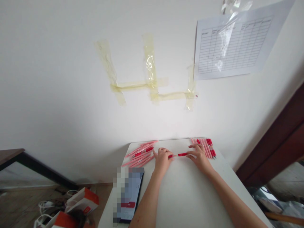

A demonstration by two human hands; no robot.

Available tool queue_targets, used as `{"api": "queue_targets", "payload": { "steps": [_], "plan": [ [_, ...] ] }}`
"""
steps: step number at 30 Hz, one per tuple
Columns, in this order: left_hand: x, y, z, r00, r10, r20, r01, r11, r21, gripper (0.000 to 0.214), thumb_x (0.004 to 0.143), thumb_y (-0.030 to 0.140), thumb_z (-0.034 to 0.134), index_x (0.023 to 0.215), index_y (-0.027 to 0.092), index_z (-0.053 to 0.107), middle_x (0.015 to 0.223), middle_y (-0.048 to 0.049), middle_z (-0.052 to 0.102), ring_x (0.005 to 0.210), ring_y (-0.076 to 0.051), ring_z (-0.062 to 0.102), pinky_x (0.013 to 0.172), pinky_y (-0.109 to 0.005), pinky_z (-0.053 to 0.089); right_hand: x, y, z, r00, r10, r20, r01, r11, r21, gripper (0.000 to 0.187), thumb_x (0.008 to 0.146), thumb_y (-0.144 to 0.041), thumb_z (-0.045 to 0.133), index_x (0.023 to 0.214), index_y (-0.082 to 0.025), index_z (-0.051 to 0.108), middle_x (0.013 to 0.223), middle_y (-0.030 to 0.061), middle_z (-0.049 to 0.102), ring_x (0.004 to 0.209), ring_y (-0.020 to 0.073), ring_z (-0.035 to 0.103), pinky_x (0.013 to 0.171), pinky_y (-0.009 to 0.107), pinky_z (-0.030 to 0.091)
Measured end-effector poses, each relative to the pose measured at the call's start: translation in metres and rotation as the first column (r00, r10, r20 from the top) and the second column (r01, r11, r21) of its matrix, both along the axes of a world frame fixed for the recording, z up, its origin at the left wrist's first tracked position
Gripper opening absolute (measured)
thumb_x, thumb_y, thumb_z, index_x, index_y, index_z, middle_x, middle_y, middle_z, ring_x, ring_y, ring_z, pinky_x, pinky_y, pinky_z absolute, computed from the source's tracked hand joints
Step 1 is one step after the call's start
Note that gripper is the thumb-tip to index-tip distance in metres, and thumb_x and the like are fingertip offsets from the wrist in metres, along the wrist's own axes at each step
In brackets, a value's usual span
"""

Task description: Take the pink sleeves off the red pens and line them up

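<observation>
My left hand (162, 160) is closed on a short red pen part, with a thin refill reaching out to the right. My right hand (199, 158) pinches the end of a red pen barrel (182, 154). The refill's tip meets or nearly meets that barrel, just above the white table (182, 190). Left of my left hand lies a loose pile of pink sticks (139, 161), perhaps refills or wrapped pens, with a red pen (143, 152) on it. Beyond my right hand, more pink sticks (206, 148) lie side by side with several red pens (212, 148).
A phone (133, 193), partly blurred out, lies at the table's left edge. Behind the table rises a white wall with yellowed tape (150, 63) and a printed sheet (234, 47). Orange-and-white bags (82, 201) and cables stand on the floor at left. A dark red wooden frame (273, 139) is at right.
</observation>
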State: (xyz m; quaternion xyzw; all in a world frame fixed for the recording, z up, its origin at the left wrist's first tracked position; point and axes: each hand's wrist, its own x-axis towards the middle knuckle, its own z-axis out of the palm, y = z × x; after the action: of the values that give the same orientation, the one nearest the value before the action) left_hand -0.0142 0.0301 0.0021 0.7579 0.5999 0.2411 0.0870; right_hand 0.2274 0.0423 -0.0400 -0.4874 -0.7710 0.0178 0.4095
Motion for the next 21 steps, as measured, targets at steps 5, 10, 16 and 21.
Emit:
{"api": "queue_targets", "payload": {
  "steps": [5,10,16,21],
  "plan": [
    [-0.009,0.003,0.002,0.999,0.043,-0.003,-0.043,0.999,-0.023,0.012,0.081,0.029,0.077,0.091,0.035,0.077,0.109,0.0,0.071,0.121,-0.028,0.051,0.112,-0.079,0.008,0.012,0.005,-0.003,0.999,-0.038,0.016,0.038,0.999,0.01,0.015,0.088,-0.038,0.066,0.087,-0.032,0.08,0.12,0.0095,0.063,0.124,0.0348,0.049,0.104,0.06,0.046],
    [-0.009,0.003,0.001,0.999,0.035,0.009,-0.035,0.999,0.004,0.011,0.082,0.025,0.075,0.088,0.034,0.077,0.107,0.0012,0.071,0.12,-0.027,0.052,0.114,-0.079,0.003,0.013,0.005,-0.003,0.998,-0.046,0.041,0.047,0.999,-0.011,0.019,0.09,-0.041,0.064,0.094,-0.031,0.079,0.12,0.0104,0.063,0.123,0.0346,0.05,0.104,0.059,0.046],
    [-0.005,0.001,0.003,0.999,0.005,0.037,-0.007,0.998,0.055,0.012,0.082,0.024,0.075,0.09,0.033,0.076,0.11,0.0011,0.071,0.123,-0.026,0.052,0.116,-0.077,0.003,0.007,0.001,0.0,0.997,-0.019,0.078,0.021,1.0,-0.019,0.024,0.09,-0.044,0.064,0.108,-0.033,0.076,0.123,0.0105,0.06,0.125,0.0331,0.049,0.104,0.056,0.047],
    [-0.001,-0.001,0.005,0.998,-0.042,0.046,0.037,0.995,0.094,0.014,0.084,0.025,0.074,0.095,0.034,0.075,0.109,0.0005,0.073,0.125,-0.025,0.053,0.119,-0.072,0.0,0.005,0.001,0.001,0.996,0.061,0.073,-0.058,0.998,-0.036,0.021,0.094,-0.04,0.059,0.101,-0.029,0.075,0.118,0.0098,0.063,0.122,0.0299,0.05,0.103,0.052,0.048]
  ]
}}
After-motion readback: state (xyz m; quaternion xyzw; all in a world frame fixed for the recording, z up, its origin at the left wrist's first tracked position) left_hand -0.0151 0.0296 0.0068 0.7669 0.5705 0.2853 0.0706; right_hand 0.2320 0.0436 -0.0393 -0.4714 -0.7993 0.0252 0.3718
